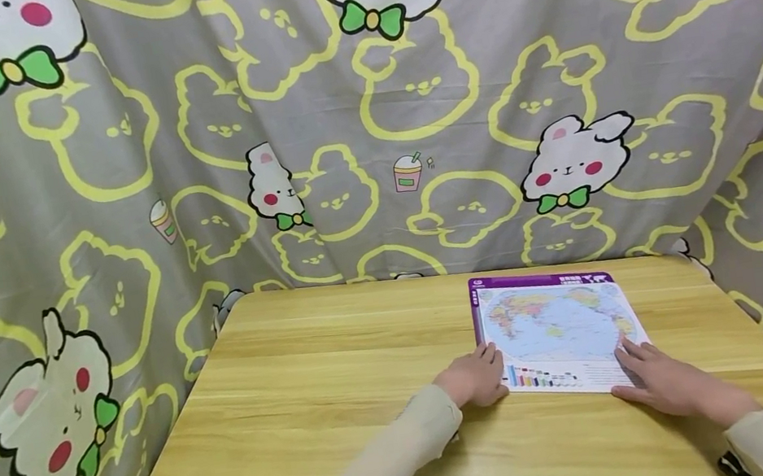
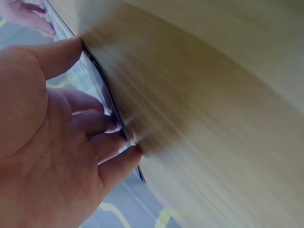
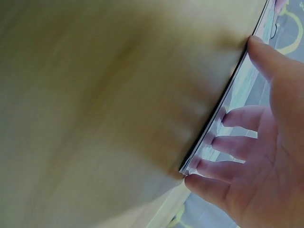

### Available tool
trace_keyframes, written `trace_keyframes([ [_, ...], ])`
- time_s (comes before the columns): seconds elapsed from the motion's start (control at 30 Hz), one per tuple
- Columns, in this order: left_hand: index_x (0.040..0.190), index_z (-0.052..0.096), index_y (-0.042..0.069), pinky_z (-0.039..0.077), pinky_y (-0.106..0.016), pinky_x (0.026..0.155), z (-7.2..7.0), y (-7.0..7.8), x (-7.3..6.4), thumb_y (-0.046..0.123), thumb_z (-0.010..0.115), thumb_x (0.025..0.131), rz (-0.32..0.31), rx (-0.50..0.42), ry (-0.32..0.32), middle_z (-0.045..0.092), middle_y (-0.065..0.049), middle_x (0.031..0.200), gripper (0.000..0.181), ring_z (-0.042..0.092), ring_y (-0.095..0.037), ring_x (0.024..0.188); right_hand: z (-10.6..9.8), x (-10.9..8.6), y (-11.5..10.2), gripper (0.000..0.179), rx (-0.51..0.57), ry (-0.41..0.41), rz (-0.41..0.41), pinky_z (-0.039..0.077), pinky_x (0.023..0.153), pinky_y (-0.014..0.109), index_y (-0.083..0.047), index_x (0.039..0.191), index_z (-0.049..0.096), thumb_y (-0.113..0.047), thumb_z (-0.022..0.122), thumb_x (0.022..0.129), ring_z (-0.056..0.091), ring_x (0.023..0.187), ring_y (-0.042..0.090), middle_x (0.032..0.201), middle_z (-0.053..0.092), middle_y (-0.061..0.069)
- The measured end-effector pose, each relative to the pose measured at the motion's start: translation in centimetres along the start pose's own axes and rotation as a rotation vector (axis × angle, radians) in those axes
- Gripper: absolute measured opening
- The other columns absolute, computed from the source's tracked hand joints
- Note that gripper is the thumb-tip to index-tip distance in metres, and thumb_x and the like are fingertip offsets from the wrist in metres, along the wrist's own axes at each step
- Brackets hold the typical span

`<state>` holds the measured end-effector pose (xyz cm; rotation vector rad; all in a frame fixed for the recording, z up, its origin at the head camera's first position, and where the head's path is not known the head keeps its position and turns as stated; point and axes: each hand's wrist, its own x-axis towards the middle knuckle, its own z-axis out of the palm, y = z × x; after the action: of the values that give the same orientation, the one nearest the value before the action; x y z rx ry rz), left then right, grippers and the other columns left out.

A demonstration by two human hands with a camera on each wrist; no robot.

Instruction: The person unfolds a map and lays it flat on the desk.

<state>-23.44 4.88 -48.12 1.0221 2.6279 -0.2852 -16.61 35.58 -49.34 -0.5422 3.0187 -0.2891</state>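
A flat world map board point(image 1: 550, 328) with a purple header strip lies on the wooden table, right of the middle. Its dark thin edge point(image 3: 219, 102) runs slantwise through the right wrist view. My left hand point(image 1: 478, 376) is at its lower left corner; in the left wrist view the thumb and fingertips point(image 2: 135, 153) touch the board's rim. At the lower right corner my right hand point(image 1: 670, 384) rests with fingers spread over the printed face. Its thumb lies at the near edge. Both hands' fingers are fairly straight or loosely bent.
The wooden table point(image 1: 285, 384) extends left of the board and toward me. A grey curtain point(image 1: 328, 131) with yellow outlines and cartoon rabbits hangs behind the table and along both sides.
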Motion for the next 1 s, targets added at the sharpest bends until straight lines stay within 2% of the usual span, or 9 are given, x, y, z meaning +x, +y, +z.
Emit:
trace_keyframes([
  [0.33,0.15,0.026,0.01,0.02,-0.025,0.112,0.4,-1.1,-1.0,0.048,0.039,0.099,-0.007,0.009,0.007,0.018,-0.005,0.156,0.065,0.016,-0.019,0.142,0.0,0.8,-1.5,0.079,-0.022,-0.026,-0.025,0.035,0.094,0.065,0.016,0.128,0.046,-0.051,0.058,0.089,0.038,0.116,0.061,0.134,0.036,0.041],
  [0.5,0.15,0.027,0.009,0.02,-0.025,0.112,0.5,-1.4,-1.5,0.047,0.039,0.099,-0.011,0.017,0.014,0.019,-0.006,0.156,0.065,0.017,-0.02,0.142,0.0,0.9,-2.0,0.078,-0.036,-0.014,-0.039,0.034,0.094,0.065,0.017,0.126,0.047,-0.05,0.058,0.089,0.038,0.115,0.061,0.133,0.036,0.042],
  [1.0,0.148,0.029,0.007,0.022,-0.027,0.112,0.7,-2.7,-3.7,0.045,0.042,0.098,-0.017,-0.007,0.007,0.021,-0.009,0.155,0.064,0.019,-0.022,0.141,0.2,1.8,-4.1,0.078,-0.029,-0.045,-0.041,0.037,0.092,0.065,0.014,0.129,0.047,-0.053,0.055,0.089,0.037,0.116,0.061,0.137,0.035,0.039],
])
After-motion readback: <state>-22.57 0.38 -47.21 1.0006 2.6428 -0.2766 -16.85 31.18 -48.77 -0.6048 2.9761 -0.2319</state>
